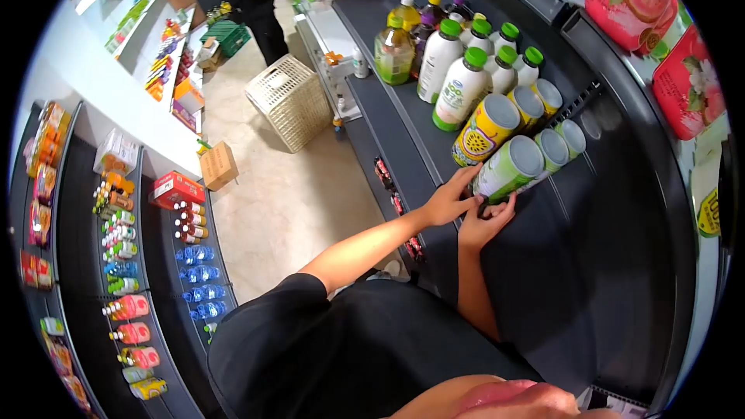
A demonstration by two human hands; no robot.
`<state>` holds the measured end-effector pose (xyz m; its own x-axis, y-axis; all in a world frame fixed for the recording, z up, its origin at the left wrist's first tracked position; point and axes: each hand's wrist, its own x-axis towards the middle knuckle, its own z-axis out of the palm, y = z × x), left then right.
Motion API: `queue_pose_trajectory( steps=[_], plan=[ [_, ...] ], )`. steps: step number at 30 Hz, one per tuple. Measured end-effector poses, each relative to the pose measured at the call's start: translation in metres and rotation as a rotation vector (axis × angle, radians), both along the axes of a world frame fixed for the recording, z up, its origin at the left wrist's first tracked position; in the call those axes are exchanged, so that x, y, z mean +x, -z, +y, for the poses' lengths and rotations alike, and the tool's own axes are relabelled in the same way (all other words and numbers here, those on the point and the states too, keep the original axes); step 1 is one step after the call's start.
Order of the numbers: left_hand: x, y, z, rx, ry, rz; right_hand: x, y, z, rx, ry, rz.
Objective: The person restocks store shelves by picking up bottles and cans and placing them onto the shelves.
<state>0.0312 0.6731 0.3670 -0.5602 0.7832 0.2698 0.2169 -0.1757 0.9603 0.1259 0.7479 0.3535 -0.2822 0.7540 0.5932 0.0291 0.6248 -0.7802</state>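
Observation:
Both of my hands are at the front green-and-white can (499, 173), which stands on the dark shelf (543, 264). My left hand (452, 198) has its fingers on the can's left side and lower front. My right hand (487, 221) is cupped at the can's base, fingertips touching it. Two similar silver-topped cans (552, 147) stand in a row behind it. Beside them is a row of yellow cans, the front one (479, 133) nearest. White bottles with green caps (461, 91) stand further left.
Juice bottles (394, 53) stand at the shelf's far end. A white woven basket (291, 101) and a cardboard box (219, 167) are on the floor. Another person (260, 8) stands in the aisle. Stocked shelves (128, 264) line the left; red packs (636, 0) sit above right.

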Motion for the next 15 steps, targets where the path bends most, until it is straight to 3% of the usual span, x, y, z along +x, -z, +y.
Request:
queue_pose_trajectory(
  steps=[1,4,6,7,8,10,11,12,13,14,15],
  plan=[
    [0.000,0.007,0.001,0.037,-0.044,0.094,0.000,0.003,-0.002,0.039,-0.020,0.041],
    [-0.023,0.019,-0.009,0.063,0.188,-0.284,0.007,0.015,-0.006,0.059,-0.125,0.170],
    [-0.033,0.011,-0.052,0.027,0.164,-0.640,0.012,0.019,0.000,0.153,-0.217,0.114],
    [-0.034,0.024,-0.077,-0.021,0.052,-0.611,0.012,0.019,0.001,0.091,-0.261,0.072],
    [-0.036,0.052,-0.104,-0.065,-0.062,-0.583,0.015,0.012,-0.001,0.006,-0.321,-0.022],
    [-0.027,0.155,-0.170,-0.142,-0.463,-0.245,0.012,0.012,0.001,0.237,-0.322,-0.213],
    [-0.010,0.225,-0.220,-0.251,-0.594,-0.293,0.011,0.005,-0.008,0.189,-0.254,-0.337],
    [0.020,0.295,-0.281,-0.273,-0.671,-0.320,0.008,-0.006,-0.017,0.279,-0.214,-0.289],
    [0.068,0.341,-0.349,-0.446,-0.716,-0.346,0.013,-0.011,-0.025,0.288,-0.198,-0.330],
    [0.116,0.383,-0.424,-1.185,-0.507,0.344,0.009,-0.017,-0.034,0.300,-0.181,-0.351],
    [0.183,0.392,-0.482,-1.373,-0.580,-0.029,0.014,-0.016,-0.037,0.323,-0.209,-0.410]
  ],
)
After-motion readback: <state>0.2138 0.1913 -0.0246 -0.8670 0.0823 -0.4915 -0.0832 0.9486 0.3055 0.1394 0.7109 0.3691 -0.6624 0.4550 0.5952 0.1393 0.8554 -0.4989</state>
